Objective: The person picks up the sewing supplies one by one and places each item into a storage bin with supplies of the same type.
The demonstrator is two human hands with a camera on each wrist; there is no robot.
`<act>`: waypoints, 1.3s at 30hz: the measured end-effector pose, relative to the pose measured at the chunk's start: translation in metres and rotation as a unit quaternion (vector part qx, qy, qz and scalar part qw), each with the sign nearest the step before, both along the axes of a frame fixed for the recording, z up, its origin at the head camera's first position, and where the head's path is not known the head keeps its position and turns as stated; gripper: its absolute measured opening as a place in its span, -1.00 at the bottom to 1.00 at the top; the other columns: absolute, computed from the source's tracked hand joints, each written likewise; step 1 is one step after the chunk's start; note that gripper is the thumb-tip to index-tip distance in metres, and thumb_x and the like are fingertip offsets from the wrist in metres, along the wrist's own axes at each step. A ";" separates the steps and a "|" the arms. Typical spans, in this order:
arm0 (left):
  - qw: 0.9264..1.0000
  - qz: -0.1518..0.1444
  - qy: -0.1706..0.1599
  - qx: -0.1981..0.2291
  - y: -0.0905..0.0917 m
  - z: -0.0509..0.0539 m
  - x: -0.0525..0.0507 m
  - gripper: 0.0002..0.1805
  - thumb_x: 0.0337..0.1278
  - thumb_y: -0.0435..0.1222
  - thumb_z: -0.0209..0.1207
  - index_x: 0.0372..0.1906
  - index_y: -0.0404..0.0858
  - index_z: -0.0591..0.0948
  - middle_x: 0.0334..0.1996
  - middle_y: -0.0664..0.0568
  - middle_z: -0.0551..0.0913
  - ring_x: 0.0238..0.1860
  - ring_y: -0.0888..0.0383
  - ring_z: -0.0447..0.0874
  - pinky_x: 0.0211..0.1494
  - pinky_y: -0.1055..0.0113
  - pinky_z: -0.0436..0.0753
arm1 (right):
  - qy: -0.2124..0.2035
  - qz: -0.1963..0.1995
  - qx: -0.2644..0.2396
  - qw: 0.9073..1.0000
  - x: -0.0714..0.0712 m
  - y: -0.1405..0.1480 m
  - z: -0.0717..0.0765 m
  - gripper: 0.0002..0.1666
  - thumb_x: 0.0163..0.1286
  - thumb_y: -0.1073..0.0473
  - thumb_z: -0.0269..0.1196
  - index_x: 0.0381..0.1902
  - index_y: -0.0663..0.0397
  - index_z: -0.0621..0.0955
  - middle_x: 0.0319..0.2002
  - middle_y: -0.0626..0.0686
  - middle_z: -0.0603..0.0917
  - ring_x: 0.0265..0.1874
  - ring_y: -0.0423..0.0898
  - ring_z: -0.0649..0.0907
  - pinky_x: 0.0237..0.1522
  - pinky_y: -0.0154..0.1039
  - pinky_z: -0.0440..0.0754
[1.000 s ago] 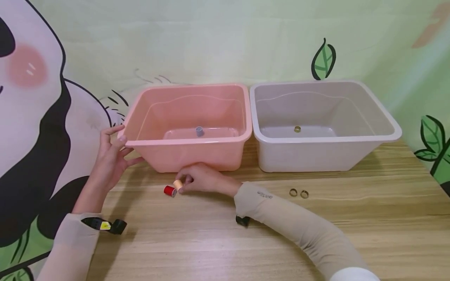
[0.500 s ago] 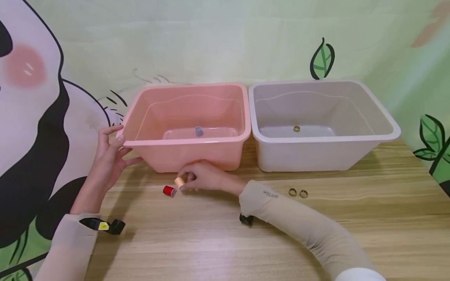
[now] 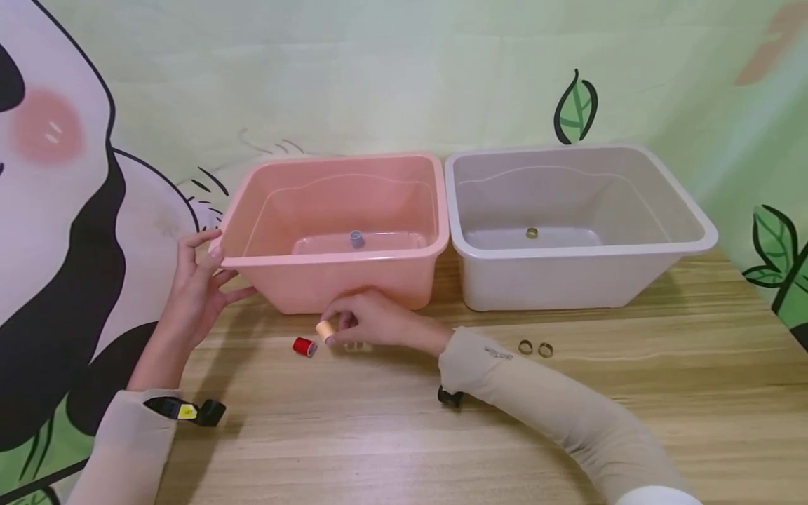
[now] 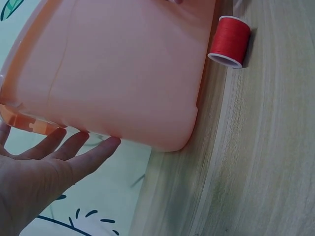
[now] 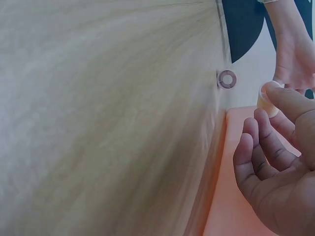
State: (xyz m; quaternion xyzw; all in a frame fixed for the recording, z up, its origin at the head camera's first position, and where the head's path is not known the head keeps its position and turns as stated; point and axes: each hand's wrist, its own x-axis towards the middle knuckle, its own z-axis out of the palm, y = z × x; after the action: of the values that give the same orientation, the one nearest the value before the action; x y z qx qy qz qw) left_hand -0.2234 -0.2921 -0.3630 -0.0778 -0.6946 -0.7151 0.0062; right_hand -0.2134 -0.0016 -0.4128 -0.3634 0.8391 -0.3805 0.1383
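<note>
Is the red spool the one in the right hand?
No, the right hand pinches the pale orange spool, while the red spool lies on the table.

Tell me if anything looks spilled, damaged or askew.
Nothing stands out: the pink bin and the grey bin stand upright side by side, and the red spool, though on its side, looks intact.

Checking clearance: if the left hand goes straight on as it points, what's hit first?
The pink bin, at its left end: the left hand is right at the rim, apparently touching, though exact fingertip depth is hard to judge.
</note>
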 end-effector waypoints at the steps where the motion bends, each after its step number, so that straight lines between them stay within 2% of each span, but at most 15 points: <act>1: 1.000 0.001 0.000 0.000 0.000 0.000 0.000 -0.47 0.55 -0.12 0.02 0.42 0.06 0.09 0.46 -0.04 0.22 0.16 0.13 0.63 -0.10 0.10 0.74 | 0.003 0.001 -0.002 1.000 0.000 0.001 0.001 -0.61 0.29 0.08 0.47 0.07 -0.05 0.70 -0.31 -0.18 0.68 -0.35 -0.28 0.62 -0.26 -0.45 0.62; 5: 1.000 -0.002 0.004 0.004 -0.001 -0.001 0.000 -0.46 0.54 -0.13 0.02 0.43 0.04 0.09 0.45 -0.04 0.24 0.15 0.13 0.64 -0.10 0.09 0.75 | 0.010 0.002 -0.011 1.000 0.001 0.004 0.004 -0.62 0.29 0.08 0.47 0.05 -0.02 0.71 -0.32 -0.16 0.67 -0.33 -0.26 0.61 -0.17 -0.47 0.61; 18: 1.000 -0.010 0.006 0.012 -0.001 -0.002 0.000 -0.49 0.55 -0.14 0.02 0.41 0.07 0.10 0.45 -0.03 0.22 0.15 0.12 0.63 -0.12 0.08 0.75 | 0.046 0.008 -0.023 0.999 0.008 0.011 0.016 -0.65 0.27 0.07 0.49 0.00 -0.03 0.73 -0.33 -0.16 0.66 -0.30 -0.26 0.60 -0.14 -0.47 0.59; 21: 1.000 -0.011 0.006 0.012 -0.001 -0.002 0.001 -0.50 0.55 -0.14 0.02 0.40 0.09 0.11 0.45 -0.03 0.21 0.15 0.13 0.63 -0.11 0.08 0.75 | 0.057 0.010 -0.024 0.998 0.010 0.011 0.019 -0.65 0.27 0.07 0.49 0.00 -0.03 0.74 -0.33 -0.16 0.66 -0.29 -0.23 0.60 -0.12 -0.42 0.61; 39: 1.000 -0.011 0.003 0.016 -0.001 -0.001 0.000 -0.51 0.55 -0.14 0.01 0.38 0.08 0.10 0.44 -0.02 0.23 0.14 0.11 0.64 -0.12 0.10 0.76 | 0.051 0.029 -0.059 0.997 0.018 0.016 0.041 -0.61 0.29 0.05 0.48 0.04 0.00 0.73 -0.21 -0.12 0.68 -0.21 -0.20 0.63 -0.06 -0.26 0.69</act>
State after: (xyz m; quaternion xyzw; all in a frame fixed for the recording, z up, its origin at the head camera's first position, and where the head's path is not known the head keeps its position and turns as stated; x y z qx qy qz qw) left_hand -0.2236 -0.2931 -0.3639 -0.0880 -0.6818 -0.7262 0.0018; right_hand -0.1950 0.0145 -0.3716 -0.4145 0.8101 -0.4058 0.0847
